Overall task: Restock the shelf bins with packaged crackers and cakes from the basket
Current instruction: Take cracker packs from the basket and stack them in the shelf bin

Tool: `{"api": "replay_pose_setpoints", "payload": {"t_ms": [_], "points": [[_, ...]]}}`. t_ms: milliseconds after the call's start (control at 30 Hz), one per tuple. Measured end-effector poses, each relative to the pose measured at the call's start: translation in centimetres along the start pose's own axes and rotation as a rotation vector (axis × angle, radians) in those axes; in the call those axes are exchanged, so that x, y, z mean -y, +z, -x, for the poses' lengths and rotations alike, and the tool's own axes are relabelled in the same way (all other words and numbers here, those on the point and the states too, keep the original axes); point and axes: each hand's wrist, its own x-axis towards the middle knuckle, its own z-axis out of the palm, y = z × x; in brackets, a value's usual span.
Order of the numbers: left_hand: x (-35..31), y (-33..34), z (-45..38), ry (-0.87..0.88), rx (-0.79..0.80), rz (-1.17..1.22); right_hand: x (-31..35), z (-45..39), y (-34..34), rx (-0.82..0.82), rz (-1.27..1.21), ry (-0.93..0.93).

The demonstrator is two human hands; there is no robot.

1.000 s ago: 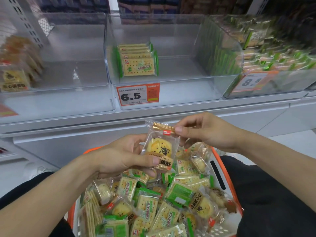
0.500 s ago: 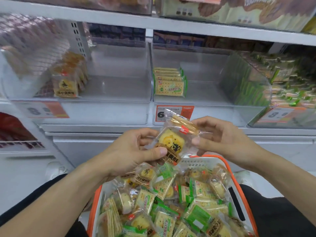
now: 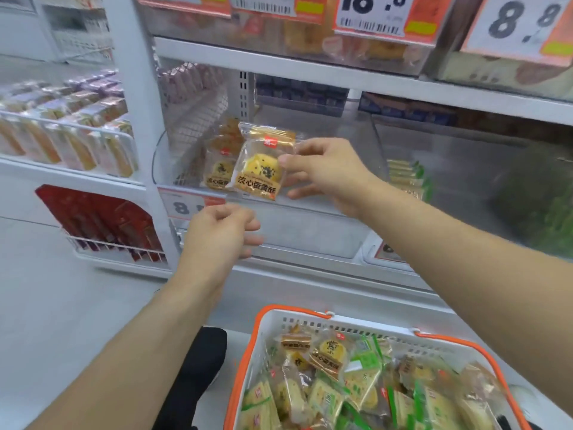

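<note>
My right hand point(image 3: 325, 173) grips a clear packet with a yellow round cake point(image 3: 262, 169) by its right edge, holding it upright at the front of a clear shelf bin point(image 3: 310, 231). Inside that bin, just left of the packet, stand a few matching cake packets point(image 3: 218, 169). My left hand point(image 3: 221, 232) hovers below the bin's front, fingers loosely curled, holding nothing. The white basket with an orange rim point(image 3: 290, 319) sits at the lower right, full of green cracker packets point(image 3: 362, 386) and yellow cake packets point(image 3: 327, 355).
A neighbouring clear bin point(image 3: 465, 212) on the right holds a row of green cracker packets point(image 3: 409, 178). A white upright post point(image 3: 139, 119) stands left of the bins. Wire racks point(image 3: 102, 243) with red and orange goods are at left. Price tags point(image 3: 372, 13) hang overhead.
My right hand alone has carried the cake packet up and left to the bin's front. My left hand has let go of it and dropped below. The view swung up and left.
</note>
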Motion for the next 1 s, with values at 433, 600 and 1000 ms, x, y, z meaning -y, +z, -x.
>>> {"api": "replay_pose_setpoints", "payload": {"t_ms": [433, 600, 1000], "points": [[2.5, 0.9, -2.1, -0.125, 0.325, -0.402, -3.0, -10.9, 9.5, 0.088, 0.324, 0.128], [3.7, 3.0, -1.5, -0.124, 0.495, -0.566, -1.5, -7.8, 5.0, 0.000, 0.631, -0.101], [8.3, 8.9, 2.4, 0.006, 0.798, -1.192, -10.2, 12.4, -9.6, 0.283, 1.026, -0.538]]}}
